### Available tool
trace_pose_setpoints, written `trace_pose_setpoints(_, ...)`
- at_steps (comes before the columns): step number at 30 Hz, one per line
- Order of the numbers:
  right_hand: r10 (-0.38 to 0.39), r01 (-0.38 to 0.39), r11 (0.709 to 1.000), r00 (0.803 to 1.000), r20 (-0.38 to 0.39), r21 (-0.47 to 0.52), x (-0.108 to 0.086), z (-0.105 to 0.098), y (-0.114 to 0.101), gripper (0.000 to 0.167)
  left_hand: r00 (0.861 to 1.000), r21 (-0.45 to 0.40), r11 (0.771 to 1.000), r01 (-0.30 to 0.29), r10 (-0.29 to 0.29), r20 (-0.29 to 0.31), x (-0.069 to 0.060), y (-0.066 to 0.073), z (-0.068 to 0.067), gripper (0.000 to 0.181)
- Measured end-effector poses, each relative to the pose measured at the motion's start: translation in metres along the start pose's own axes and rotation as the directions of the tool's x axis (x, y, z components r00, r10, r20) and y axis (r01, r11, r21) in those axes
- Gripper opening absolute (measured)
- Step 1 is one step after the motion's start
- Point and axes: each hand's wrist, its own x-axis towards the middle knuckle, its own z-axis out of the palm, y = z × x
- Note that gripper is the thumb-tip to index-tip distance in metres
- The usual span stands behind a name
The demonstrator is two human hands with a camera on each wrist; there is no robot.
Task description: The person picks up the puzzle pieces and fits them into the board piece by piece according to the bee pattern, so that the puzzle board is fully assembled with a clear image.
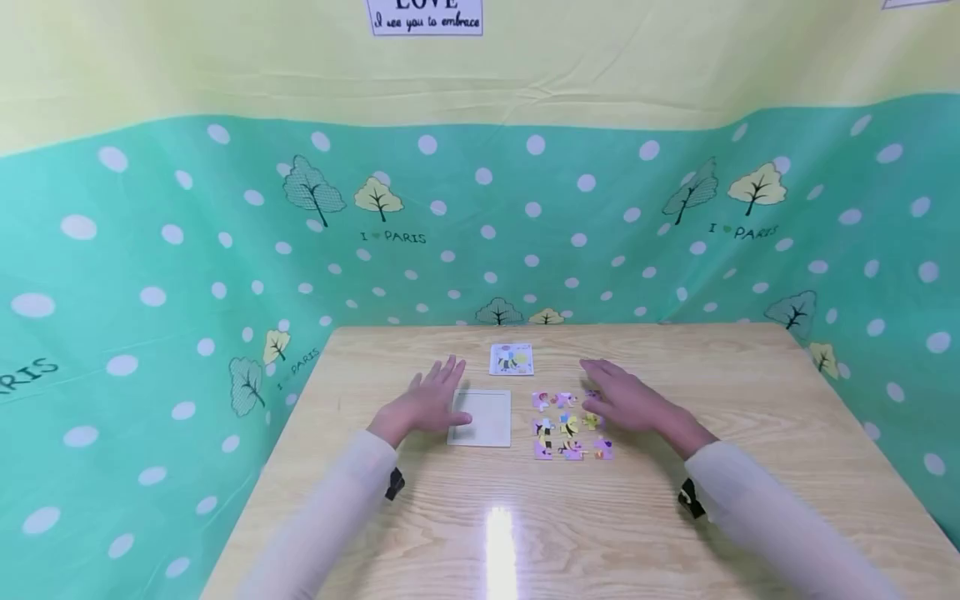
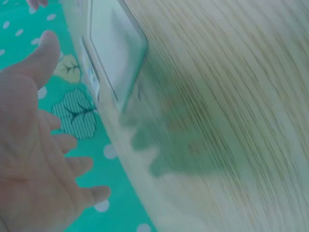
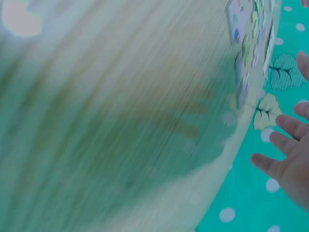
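Over the left edge of a pale square puzzle tray (image 1: 483, 421) hovers my left hand (image 1: 426, 404), fingers spread and holding nothing. My right hand (image 1: 626, 400) hangs above the right side of several jigsaw pieces (image 1: 568, 427), its fingers extended and nothing in them. The pieces lie in loose rows, printed in purple and yellow with what looks like a bee; the hand partly covers those at the upper right. In the left wrist view the tray (image 2: 116, 43) lies beyond the left thumb. The right wrist view shows the pieces (image 3: 246, 43) past the fingers of the right hand (image 3: 289, 154).
A small square picture card (image 1: 512, 359) with a bee lies behind the tray. All of it is on a wood-grain table (image 1: 420, 533), with a bright light reflection near the front. A green dotted cloth (image 1: 450, 217) hangs around the back and sides.
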Motion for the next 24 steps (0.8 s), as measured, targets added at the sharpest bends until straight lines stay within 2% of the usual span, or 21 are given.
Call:
trace_pose_setpoints(4,-0.004,0.003,0.999,1.000,0.018,0.035,0.016,0.004,-0.008,0.072,1.000,-0.026,1.000,-0.013,0.012,-0.002,-0.003,-0.012,-0.001,0.106)
trace_pose_setpoints(11,-0.032,0.029,0.998,0.998,0.054,0.050,0.035,0.013,-0.017,0.064,0.999,-0.076,0.996,-0.043,0.043,-0.005,-0.010,-0.029,0.011,0.101)
trace_pose_setpoints(15,-0.055,0.053,0.998,0.996,0.069,0.038,0.042,0.019,-0.018,0.059,0.997,-0.077,0.994,-0.073,0.073,-0.007,-0.013,-0.033,0.018,0.099)
trace_pose_setpoints(20,-0.122,0.122,0.992,0.988,0.090,0.001,0.051,0.028,-0.021,0.054,0.997,-0.116,0.991,-0.071,0.072,0.002,-0.016,-0.034,0.022,0.096)
trace_pose_setpoints(24,-0.166,0.173,0.983,0.980,0.112,-0.057,0.056,0.033,-0.023,0.048,0.998,-0.116,0.991,-0.064,0.065,0.005,-0.017,-0.033,0.023,0.093)
